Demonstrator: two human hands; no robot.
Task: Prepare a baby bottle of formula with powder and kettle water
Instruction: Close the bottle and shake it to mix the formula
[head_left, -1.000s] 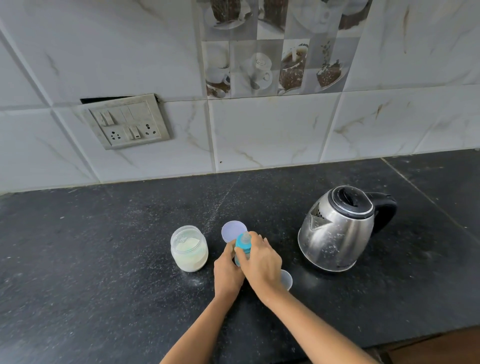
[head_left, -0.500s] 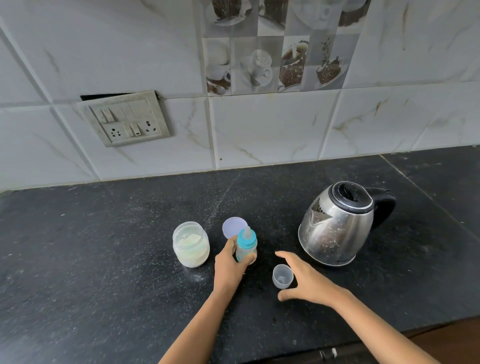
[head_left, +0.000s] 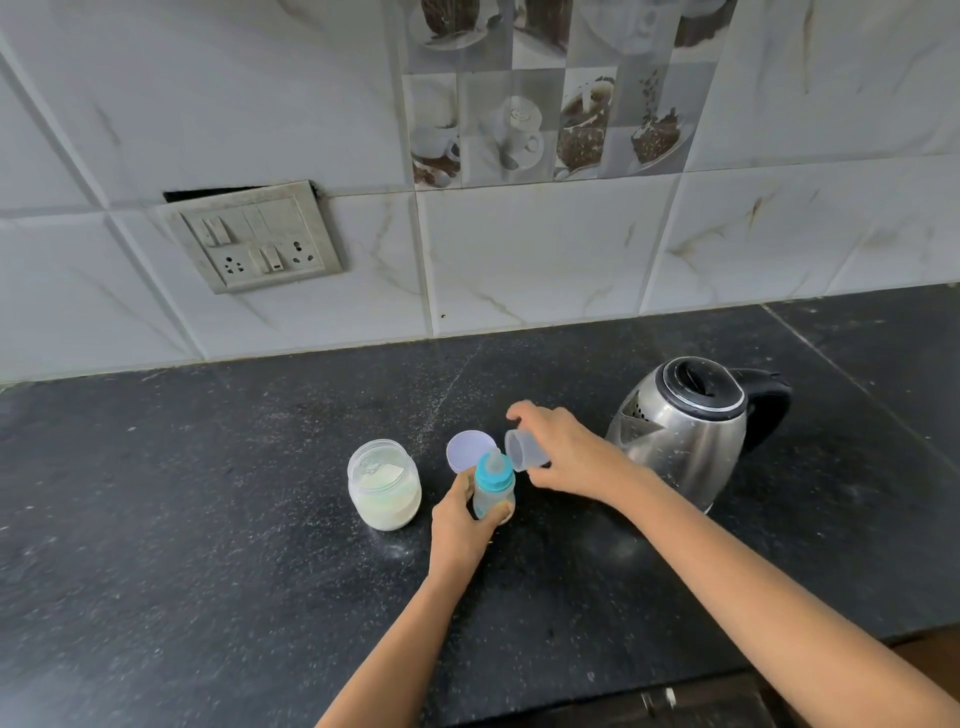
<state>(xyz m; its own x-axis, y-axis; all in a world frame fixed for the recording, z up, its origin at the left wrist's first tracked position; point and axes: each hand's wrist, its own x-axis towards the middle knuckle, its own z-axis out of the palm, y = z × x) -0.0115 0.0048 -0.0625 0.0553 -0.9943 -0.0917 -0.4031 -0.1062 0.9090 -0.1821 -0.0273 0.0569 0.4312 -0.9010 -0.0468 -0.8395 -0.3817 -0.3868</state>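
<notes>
A small clear baby bottle (head_left: 493, 493) with a teal collar and teat stands upright on the black counter (head_left: 208, 519). My left hand (head_left: 460, 525) grips its lower body. My right hand (head_left: 569, 457) holds the clear bottle cap (head_left: 525, 452) tilted on its side, its mouth facing the teat, just right of and above the bottle top. An open jar of white formula powder (head_left: 384, 484) stands to the left of the bottle. A steel kettle (head_left: 685, 431) with a black lid and handle stands to the right.
The jar's pale round lid (head_left: 467, 451) lies flat behind the bottle. A tiled wall with a switch and socket plate (head_left: 254, 236) rises behind the counter. The counter's front edge runs along the lower right, near my right forearm.
My right hand picked the clear cap off the counter and lifted it up beside the bottle's teat. My left hand kept hold of the bottle.
</notes>
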